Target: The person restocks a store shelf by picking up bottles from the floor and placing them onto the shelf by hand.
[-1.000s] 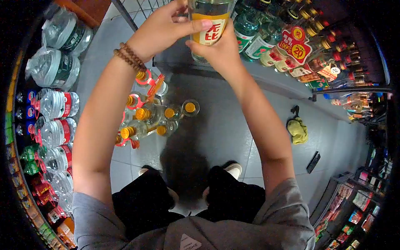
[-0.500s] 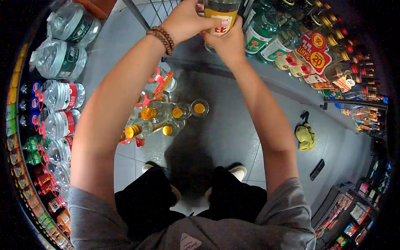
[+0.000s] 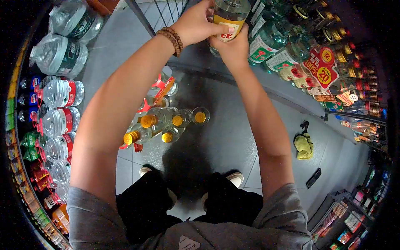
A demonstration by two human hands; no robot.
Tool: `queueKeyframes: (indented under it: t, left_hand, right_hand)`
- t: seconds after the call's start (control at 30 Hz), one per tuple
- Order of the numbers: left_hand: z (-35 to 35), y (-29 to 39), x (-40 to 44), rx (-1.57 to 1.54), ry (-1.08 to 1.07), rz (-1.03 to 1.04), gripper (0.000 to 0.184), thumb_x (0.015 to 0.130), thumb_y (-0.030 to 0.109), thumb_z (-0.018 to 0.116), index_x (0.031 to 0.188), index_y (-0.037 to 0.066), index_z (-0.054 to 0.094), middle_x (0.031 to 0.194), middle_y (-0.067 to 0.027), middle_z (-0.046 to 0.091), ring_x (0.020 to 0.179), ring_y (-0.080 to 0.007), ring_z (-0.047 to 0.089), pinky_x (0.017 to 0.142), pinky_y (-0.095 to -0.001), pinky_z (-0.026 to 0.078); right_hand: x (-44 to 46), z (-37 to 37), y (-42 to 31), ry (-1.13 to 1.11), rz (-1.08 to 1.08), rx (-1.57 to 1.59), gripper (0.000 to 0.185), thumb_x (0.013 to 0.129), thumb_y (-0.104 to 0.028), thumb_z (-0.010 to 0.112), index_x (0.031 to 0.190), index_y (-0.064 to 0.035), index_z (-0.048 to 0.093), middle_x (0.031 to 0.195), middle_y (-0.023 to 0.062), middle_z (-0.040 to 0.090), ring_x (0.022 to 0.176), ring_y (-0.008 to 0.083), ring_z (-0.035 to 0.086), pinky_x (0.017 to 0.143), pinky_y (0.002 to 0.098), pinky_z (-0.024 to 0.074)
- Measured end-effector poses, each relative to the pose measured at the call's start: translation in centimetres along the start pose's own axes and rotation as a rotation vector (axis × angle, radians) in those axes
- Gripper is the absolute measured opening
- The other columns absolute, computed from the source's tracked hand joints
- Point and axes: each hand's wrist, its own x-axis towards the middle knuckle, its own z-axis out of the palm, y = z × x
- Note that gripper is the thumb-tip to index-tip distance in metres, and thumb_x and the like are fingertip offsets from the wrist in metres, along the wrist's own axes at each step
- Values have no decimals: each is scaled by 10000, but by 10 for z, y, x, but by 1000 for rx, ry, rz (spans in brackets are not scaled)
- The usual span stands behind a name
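Note:
At the top of the head view, a clear glass bottle (image 3: 230,21) with a yellow and white label stands at the shelf's edge, its upper end cut off by the frame. My left hand (image 3: 198,26), a beaded bracelet on its wrist, is closed around the bottle, thumb across the label. From below and the right, my right hand (image 3: 234,46) grips the same bottle lower down. Green-labelled bottles (image 3: 263,49) are lined up just right of my hands. Below my left forearm, several clear bottles with yellow caps (image 3: 177,121) stand grouped on the floor.
Large water jugs (image 3: 62,92) line the left side. A shelf (image 3: 287,98) full of bottles and price signs runs along the right. A green cloth (image 3: 303,146) and a dark phone-like object (image 3: 313,178) lie on the floor. A wire rack (image 3: 166,10) is at the top.
The view has shifted slightly, and my hands with the bottle appear a little further right. More of the bottle's upper part shows, and both hands keep their grip on it.

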Motion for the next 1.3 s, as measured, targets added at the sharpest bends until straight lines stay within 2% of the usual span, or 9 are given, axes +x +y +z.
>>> queueKeyframes:
  t: [0.27, 0.37, 0.57, 0.7, 0.83, 0.9, 0.97, 1.07, 1.3]
  left_hand:
    - [3, 0, 2, 21, 5, -39, 617, 741, 136, 761, 1218, -36, 410, 1129, -138, 580, 1043, -204, 567, 906, -328, 459]
    - [0, -10, 2, 94, -27, 19, 610, 822, 214, 681, 1281, -48, 375, 1169, -150, 571, 1061, -246, 564, 932, -340, 442]
    - [2, -58, -5, 267, 73, -32, 851, 684, 334, 805, 1346, 2, 386, 1192, -160, 585, 1103, -236, 565, 953, -342, 439]
    - [12, -89, -17, 342, 109, -134, 749, 693, 278, 780, 1295, 3, 431, 1081, -173, 627, 975, -270, 623, 862, -352, 486]
    - [27, -60, -27, 514, 201, -402, 620, 710, 254, 750, 1196, -25, 484, 972, -159, 652, 913, -277, 642, 815, -361, 496]
    - [31, -70, -28, 424, 225, -399, 435, 760, 173, 714, 1078, -53, 521, 896, -163, 650, 827, -256, 665, 732, -351, 536]
    - [38, -71, -30, -126, 329, -540, 247, 810, 69, 653, 973, -69, 528, 828, -156, 636, 733, -222, 674, 629, -317, 565]
    - [45, -57, -33, -242, 376, -500, 130, 838, 3, 595, 904, -76, 515, 805, -148, 621, 691, -192, 670, 566, -290, 575]
    - [59, -65, -39, -279, 473, -401, 205, 804, -16, 598, 995, -76, 557, 878, -135, 641, 798, -188, 662, 687, -284, 539]
  right_hand:
    - [-2, 0, 5, 28, -2, 27, 719, 629, -133, 833, 1167, -9, 372, 1098, 122, 559, 974, 202, 587, 824, 321, 498]
    - [-6, 1, -2, 91, -39, -66, 759, 611, -186, 825, 1187, 6, 369, 1065, 183, 610, 976, 302, 622, 840, 383, 499]
    - [-29, -3, 10, 3, -44, 51, 770, 618, -150, 828, 1208, 36, 369, 1097, 199, 572, 1017, 310, 584, 903, 384, 458]
    - [-60, -8, 10, 88, 4, -263, 769, 675, -80, 753, 1293, 52, 316, 1204, 239, 451, 1145, 345, 461, 955, 397, 409]
    - [-79, -16, -6, 43, 77, -217, 754, 703, -40, 694, 1332, 39, 286, 1234, 222, 386, 1146, 334, 431, 954, 388, 411]
    - [-87, -11, -5, 35, 90, -21, 756, 706, -18, 663, 1351, 18, 270, 1232, 189, 366, 1109, 303, 444, 950, 378, 416]
    - [-88, -6, -2, 17, 98, 8, 768, 710, -9, 653, 1367, 3, 256, 1272, 181, 341, 1124, 284, 435, 951, 372, 418]
    - [-89, -3, -6, 24, 158, 74, 792, 695, 0, 646, 1379, 7, 247, 1267, 181, 354, 1146, 293, 419, 977, 378, 393]
    - [-89, -3, -8, -26, 141, 110, 849, 676, -14, 631, 1413, 16, 211, 1365, 197, 318, 1276, 324, 333, 1058, 389, 295]
